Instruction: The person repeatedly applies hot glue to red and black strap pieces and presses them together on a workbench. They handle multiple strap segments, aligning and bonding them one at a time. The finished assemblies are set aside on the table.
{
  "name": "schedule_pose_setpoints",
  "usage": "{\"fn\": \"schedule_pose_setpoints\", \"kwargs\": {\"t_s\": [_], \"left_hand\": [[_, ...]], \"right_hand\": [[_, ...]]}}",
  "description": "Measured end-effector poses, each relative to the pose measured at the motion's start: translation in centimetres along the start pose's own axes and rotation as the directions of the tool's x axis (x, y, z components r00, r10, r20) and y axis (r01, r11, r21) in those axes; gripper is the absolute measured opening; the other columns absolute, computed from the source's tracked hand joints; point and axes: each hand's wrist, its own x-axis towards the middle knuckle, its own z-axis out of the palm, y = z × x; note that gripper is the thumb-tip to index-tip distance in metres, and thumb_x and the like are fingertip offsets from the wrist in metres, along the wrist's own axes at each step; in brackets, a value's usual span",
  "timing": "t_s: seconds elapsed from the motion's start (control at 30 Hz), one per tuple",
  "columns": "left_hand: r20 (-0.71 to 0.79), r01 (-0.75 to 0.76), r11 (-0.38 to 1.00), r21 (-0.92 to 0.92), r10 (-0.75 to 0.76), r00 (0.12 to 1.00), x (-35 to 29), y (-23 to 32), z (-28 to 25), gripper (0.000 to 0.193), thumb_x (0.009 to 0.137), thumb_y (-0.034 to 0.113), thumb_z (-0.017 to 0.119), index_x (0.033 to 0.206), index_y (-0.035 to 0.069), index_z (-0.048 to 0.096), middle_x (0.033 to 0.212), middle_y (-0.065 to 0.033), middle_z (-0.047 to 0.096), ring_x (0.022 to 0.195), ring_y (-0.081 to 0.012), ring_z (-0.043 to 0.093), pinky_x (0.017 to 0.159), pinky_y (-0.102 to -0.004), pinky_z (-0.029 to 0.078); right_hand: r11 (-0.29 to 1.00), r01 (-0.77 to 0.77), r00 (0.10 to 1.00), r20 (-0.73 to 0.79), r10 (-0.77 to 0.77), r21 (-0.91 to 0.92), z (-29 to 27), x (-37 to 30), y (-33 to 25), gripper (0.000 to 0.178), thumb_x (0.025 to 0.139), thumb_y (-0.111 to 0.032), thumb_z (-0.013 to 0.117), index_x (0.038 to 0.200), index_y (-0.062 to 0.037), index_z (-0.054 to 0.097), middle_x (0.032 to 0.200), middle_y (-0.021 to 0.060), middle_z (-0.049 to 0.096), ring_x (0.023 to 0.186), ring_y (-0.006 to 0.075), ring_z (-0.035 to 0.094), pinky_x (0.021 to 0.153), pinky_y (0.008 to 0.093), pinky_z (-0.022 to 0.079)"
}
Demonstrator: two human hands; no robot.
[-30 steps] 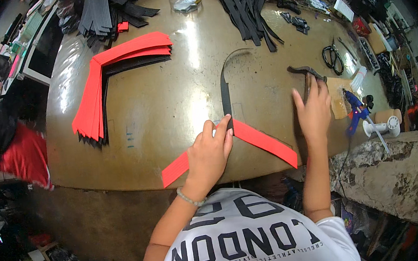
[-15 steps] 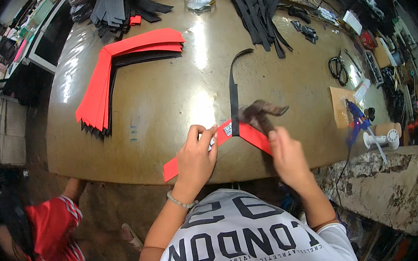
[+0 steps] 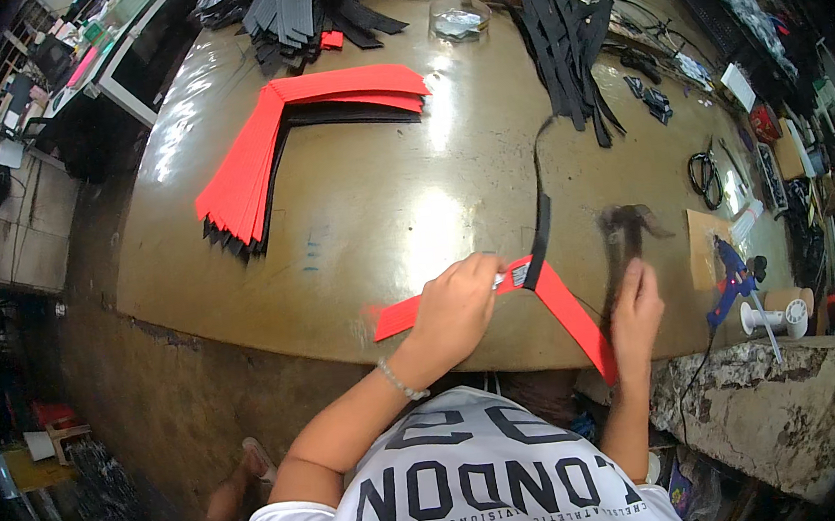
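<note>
Red V-shaped flat sheet piece (image 3: 552, 298) lies at the near edge of the glossy brown tabletop (image 3: 373, 215). Left hand (image 3: 457, 307) presses it down, fingers curled. Right hand (image 3: 633, 310) grips a blurred dark hammer (image 3: 626, 230) just beside a black strip (image 3: 539, 219) crossing the piece.

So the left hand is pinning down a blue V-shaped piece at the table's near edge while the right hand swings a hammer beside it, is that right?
Not quite: the V-shaped piece is red, not blue, as the head view shows. The rest holds: the left hand presses it down at the near edge of the table, and the right hand holds a hammer, blurred with motion, beside it.
</note>
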Motion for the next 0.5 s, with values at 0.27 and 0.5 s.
{"fn": "schedule_pose_setpoints", "kwargs": {"t_s": [0.27,0.5], "left_hand": [[-0.436,0.322,0.941,0.099,-0.25,0.864,1.1,-6.6,-8.3,0.017,0.089,0.011,0.067,0.1,-0.002,0.069,0.086,-0.0193,0.071,0.075,-0.0261,0.069,0.07,-0.0355,0.053],[-0.446,0.4,0.875,0.272,-0.253,0.858,-1.2,-9.2,-9.7,0.025,0.093,0.014,0.063,0.115,0.002,0.067,0.112,-0.0176,0.058,0.105,-0.0322,0.06,0.09,-0.0389,0.048]], "right_hand": [[0.964,-0.25,0.968,0.053,0.246,0.092,-1.9,1.3,1.6,0.043,0.105,-0.035,0.043,0.09,0.0029,0.053,0.067,0.019,0.051,0.06,0.0289,0.051,0.059,0.0422,0.042],[0.977,0.009,0.991,-0.129,-0.037,-0.214,-2.2,3.2,2.1,0.04,0.1,-0.037,0.052,0.111,0.0002,0.063,0.096,0.0232,0.066,0.088,0.0412,0.063,0.079,0.045,0.049]]}}
